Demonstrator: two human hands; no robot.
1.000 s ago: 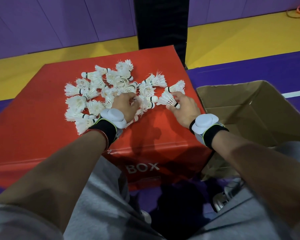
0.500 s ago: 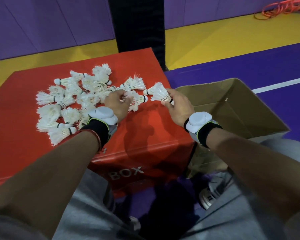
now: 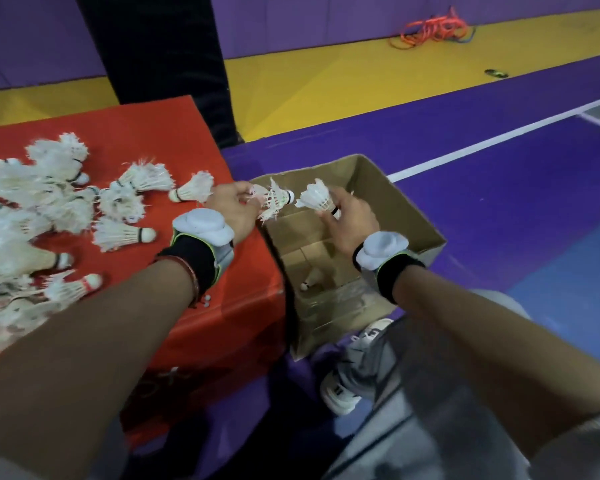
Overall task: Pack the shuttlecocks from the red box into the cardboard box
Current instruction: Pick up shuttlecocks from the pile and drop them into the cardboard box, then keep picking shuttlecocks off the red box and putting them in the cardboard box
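Several white feather shuttlecocks lie scattered on top of the red box at the left. The open cardboard box stands on the floor right beside it, with one shuttlecock on its bottom. My left hand reaches over the red box's right edge and grips a frayed shuttlecock at the cardboard box's left rim. Above the box opening my right hand holds a white shuttlecock by its cork end.
A black padded post rises behind the red box. A tangle of orange cord lies on the yellow floor strip by the purple wall. My white shoe and grey trouser legs are near the cardboard box's front.
Both hands lifted off the pile and swung right, each carrying a shuttlecock to above the cardboard box. The view turned right with them.
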